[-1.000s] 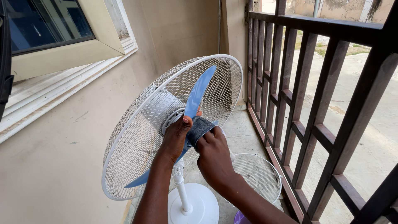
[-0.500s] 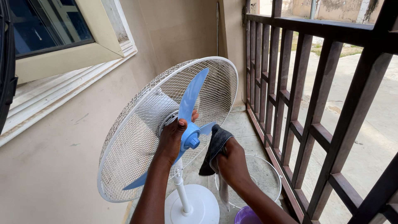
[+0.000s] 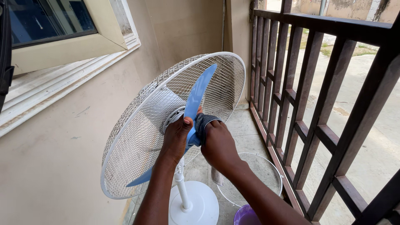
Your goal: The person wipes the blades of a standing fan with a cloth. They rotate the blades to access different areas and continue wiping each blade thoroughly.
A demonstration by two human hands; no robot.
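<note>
While left hand (image 3: pixel 177 135) steadies blue fan blade (image 3: pixel 199 92), right hand (image 3: pixel 218 143) presses dark cloth (image 3: pixel 202 121)

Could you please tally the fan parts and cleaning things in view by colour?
White: 3 - rear grille, loose grille, base
Blue: 1 - blade
Dark: 1 - cloth
Purple: 1 - bucket
Total: 6

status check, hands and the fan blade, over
Left hand gripping the blue plastic fan blade at the hub. Right hand pressing a dark cloth on it. White mesh front guard off, on floor.
</note>
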